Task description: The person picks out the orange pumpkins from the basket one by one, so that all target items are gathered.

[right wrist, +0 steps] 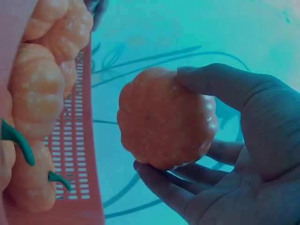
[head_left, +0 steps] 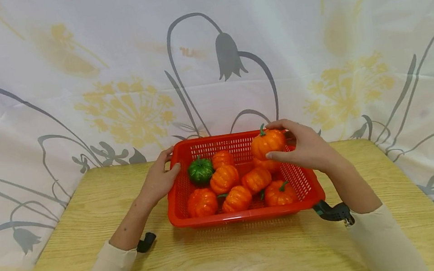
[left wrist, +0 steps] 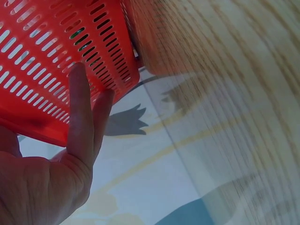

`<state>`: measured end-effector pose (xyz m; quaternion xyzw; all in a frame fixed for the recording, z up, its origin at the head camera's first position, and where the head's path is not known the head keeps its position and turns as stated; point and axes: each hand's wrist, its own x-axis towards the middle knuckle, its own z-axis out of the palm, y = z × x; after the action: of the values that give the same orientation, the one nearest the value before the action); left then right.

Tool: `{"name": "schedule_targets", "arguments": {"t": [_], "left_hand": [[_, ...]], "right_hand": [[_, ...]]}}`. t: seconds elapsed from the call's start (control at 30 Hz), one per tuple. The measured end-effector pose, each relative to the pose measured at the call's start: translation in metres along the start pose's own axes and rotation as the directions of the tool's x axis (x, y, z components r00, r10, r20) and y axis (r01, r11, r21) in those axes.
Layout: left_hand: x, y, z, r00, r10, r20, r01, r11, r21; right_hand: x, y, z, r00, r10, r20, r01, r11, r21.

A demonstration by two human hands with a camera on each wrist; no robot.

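Glossy orange ribbed pumpkin with a green stem point(head_left: 268, 144): raised over the back right part of the basket; right wrist view shows it apart from the basket wall. Right hand point(head_left: 306, 146) holds it, thumb on one side, fingers curled round the other. Below, the red slotted plastic basket point(head_left: 236, 216): seven more orange pumpkins point(head_left: 224, 179), plus one dark green ribbed pumpkin point(head_left: 200, 171) near the left end. Left hand point(head_left: 160, 178) grips the basket's left side, thumb over the rim, fingers against the outer wall.

Step in hand, as judged: handling one pumpkin while bracing the basket. Into or out of it, cannot tell. Next move seems to call for a firm hold and clearance over rim and neighbours.

Around: wood-grain table point(head_left: 217, 263), pale flower-printed backdrop point(head_left: 114, 39).
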<state>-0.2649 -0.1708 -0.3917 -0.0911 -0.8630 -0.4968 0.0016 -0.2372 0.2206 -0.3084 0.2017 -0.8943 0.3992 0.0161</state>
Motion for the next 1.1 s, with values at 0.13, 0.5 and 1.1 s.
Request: {"name": "schedule_targets", "arguments": {"t": [0.13, 0.5, 1.1], "left_hand": [[0.000, 0.000, -0.001, 1.000, 0.002, 0.004, -0.002, 1.000, 0.004], [0.002, 0.000, -0.003, 0.999, 0.018, 0.031, -0.019, 0.999, 0.033], [0.004, 0.001, -0.005, 0.998, 0.007, 0.066, -0.008, 1.000, 0.013]], "right_hand": [[-0.005, 0.004, -0.002, 1.000, 0.008, -0.015, -0.007, 0.999, 0.040], [-0.015, 0.020, -0.012, 0.996, 0.011, -0.090, -0.001, 0.994, 0.110], [-0.021, 0.071, -0.036, 0.976, 0.089, -0.199, -0.061, 0.988, 0.143]]}}
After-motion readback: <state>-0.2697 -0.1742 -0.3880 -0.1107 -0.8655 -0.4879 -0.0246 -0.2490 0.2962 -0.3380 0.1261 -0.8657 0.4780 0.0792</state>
